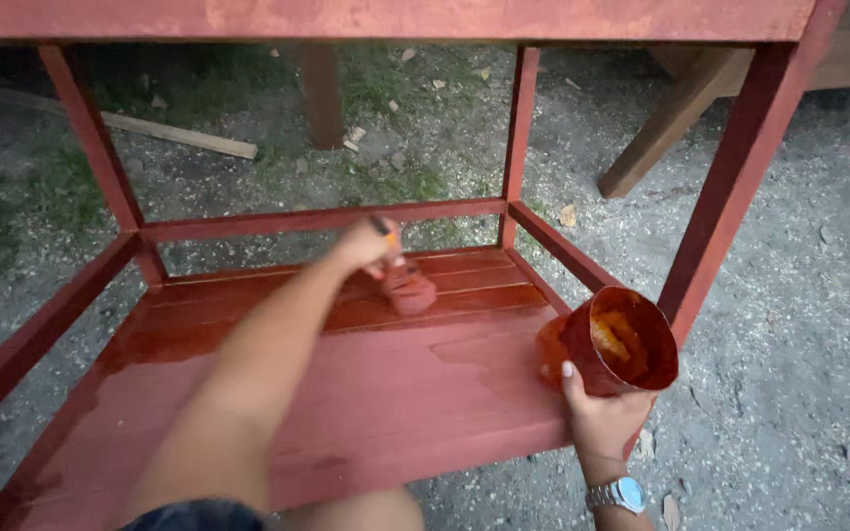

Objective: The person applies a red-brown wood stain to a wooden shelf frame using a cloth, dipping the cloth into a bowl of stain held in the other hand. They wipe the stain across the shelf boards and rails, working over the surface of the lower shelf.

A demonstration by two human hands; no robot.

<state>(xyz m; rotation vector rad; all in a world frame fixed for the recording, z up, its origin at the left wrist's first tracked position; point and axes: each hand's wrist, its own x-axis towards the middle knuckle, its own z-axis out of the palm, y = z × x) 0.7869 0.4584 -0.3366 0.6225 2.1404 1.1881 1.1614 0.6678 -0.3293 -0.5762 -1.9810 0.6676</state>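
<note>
A: Left hand [371, 241] is closed on a brush [407, 288], pressed to the shelf [366, 383] at 12 o'clock; staining is judged underway.

B: Right hand [597, 418] is wrapped round the cup [612, 342] at 3 o'clock. A reload of stain is likely called for.

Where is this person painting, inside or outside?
Outside, probably a yard used for woodwork. The red table frame stands on gravel with grass patches, and a loose plank lies nearby.

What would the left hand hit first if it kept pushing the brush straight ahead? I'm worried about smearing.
Probably the back rail of the red shelf: the left hand points the brush across the slats toward it, though depth is unclear.
</note>
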